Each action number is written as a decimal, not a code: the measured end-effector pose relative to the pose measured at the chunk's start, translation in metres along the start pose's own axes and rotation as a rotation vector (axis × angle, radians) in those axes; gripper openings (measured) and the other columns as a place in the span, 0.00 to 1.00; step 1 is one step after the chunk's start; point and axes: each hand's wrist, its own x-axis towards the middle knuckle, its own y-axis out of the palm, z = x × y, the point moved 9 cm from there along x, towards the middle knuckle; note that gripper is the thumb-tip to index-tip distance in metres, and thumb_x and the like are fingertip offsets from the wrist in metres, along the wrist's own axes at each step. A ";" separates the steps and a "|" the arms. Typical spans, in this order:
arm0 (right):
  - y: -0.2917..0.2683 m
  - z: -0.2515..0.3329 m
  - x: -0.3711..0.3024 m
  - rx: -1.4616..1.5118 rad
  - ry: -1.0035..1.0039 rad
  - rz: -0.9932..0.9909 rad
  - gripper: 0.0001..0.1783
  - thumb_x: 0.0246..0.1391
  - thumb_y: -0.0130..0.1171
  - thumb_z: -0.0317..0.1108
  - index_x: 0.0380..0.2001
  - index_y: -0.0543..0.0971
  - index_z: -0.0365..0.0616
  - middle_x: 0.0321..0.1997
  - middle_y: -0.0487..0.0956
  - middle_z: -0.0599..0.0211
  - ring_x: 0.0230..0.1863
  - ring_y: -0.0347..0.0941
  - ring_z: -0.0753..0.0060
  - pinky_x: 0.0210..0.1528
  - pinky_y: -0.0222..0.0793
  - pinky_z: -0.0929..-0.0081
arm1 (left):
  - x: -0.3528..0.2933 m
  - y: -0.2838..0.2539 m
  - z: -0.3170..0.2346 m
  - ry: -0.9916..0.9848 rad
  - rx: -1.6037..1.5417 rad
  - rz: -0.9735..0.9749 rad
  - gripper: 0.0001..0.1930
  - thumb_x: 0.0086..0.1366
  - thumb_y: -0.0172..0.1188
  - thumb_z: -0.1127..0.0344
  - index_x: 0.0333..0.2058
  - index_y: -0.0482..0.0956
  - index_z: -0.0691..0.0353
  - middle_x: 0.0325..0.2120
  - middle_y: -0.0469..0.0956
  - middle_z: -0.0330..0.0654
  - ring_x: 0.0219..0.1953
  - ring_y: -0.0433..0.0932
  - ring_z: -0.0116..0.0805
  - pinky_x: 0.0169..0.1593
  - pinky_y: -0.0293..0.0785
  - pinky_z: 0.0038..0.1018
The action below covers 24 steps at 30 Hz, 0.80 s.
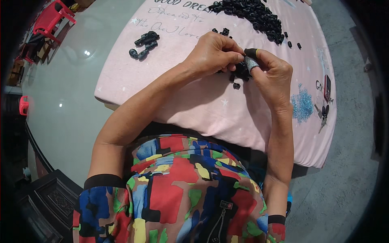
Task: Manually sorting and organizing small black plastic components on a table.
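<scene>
My left hand (214,54) is closed in a pinch, its fingertips meeting those of my right hand (273,75) above the pink-covered table (194,91). The right fingers are pinched too; a black finger cover with a yellow edge (251,53) is on the index finger and a grey one (251,63) on the thumb. Whatever lies between the fingertips is too small and hidden to make out. Below them is a small cluster of black plastic pieces (242,72), partly covered by my hands. One loose black piece (236,86) lies just nearer to me.
A large heap of similar black pieces (259,18) spreads over the table's far side. Several joined or touching pieces (145,44) lie at the left. Keys (324,117) and a small dark red-edged device (327,88) rest near the right edge. A red plastic chair (52,22) stands far left.
</scene>
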 end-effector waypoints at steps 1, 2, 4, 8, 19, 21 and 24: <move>0.000 0.002 0.000 -0.041 -0.026 0.003 0.11 0.45 0.56 0.20 0.34 0.83 0.37 0.24 0.82 0.56 0.25 0.80 0.75 0.31 0.74 0.75 | 0.000 0.000 0.000 0.006 0.010 -0.003 0.08 0.64 0.65 0.71 0.40 0.85 0.66 0.25 0.82 0.36 0.24 0.77 0.18 0.27 0.73 0.15; 0.001 0.004 0.001 -0.082 -0.052 0.007 0.11 0.45 0.56 0.21 0.33 0.83 0.37 0.24 0.81 0.55 0.24 0.79 0.74 0.30 0.74 0.74 | 0.000 -0.001 0.000 0.004 0.010 -0.001 0.08 0.64 0.65 0.71 0.40 0.85 0.66 0.25 0.82 0.36 0.24 0.77 0.18 0.27 0.73 0.15; 0.002 0.002 0.001 -0.064 -0.036 0.027 0.11 0.45 0.56 0.21 0.33 0.83 0.38 0.24 0.81 0.56 0.24 0.79 0.74 0.31 0.74 0.74 | 0.000 -0.003 -0.002 0.008 0.063 -0.011 0.07 0.63 0.65 0.72 0.40 0.85 0.66 0.25 0.82 0.36 0.24 0.78 0.19 0.27 0.73 0.15; 0.006 -0.010 0.002 0.067 0.046 0.051 0.12 0.44 0.57 0.21 0.34 0.83 0.38 0.24 0.82 0.55 0.25 0.80 0.71 0.31 0.74 0.74 | -0.001 -0.002 -0.005 0.028 0.164 0.022 0.07 0.63 0.65 0.71 0.40 0.85 0.66 0.24 0.82 0.36 0.24 0.78 0.19 0.27 0.74 0.15; 0.007 0.016 -0.003 -0.129 -0.060 0.004 0.24 0.47 0.57 0.17 0.50 0.81 0.36 0.37 0.86 0.60 0.36 0.83 0.76 0.41 0.79 0.77 | -0.001 -0.001 -0.004 -0.018 0.005 -0.028 0.11 0.66 0.64 0.66 0.43 0.83 0.66 0.28 0.82 0.36 0.27 0.78 0.20 0.30 0.74 0.17; 0.009 0.019 -0.004 -0.191 -0.133 -0.001 0.25 0.46 0.58 0.17 0.51 0.81 0.37 0.37 0.86 0.59 0.36 0.83 0.75 0.41 0.80 0.77 | -0.001 -0.003 -0.003 -0.027 -0.046 -0.025 0.11 0.66 0.63 0.66 0.42 0.83 0.66 0.28 0.82 0.36 0.27 0.77 0.19 0.30 0.74 0.16; 0.011 0.030 -0.007 -0.260 -0.249 -0.033 0.28 0.44 0.61 0.17 0.53 0.80 0.39 0.36 0.85 0.61 0.33 0.83 0.74 0.39 0.79 0.76 | -0.002 -0.005 -0.005 -0.060 -0.093 -0.036 0.11 0.65 0.63 0.65 0.42 0.83 0.66 0.28 0.81 0.35 0.26 0.76 0.18 0.29 0.72 0.14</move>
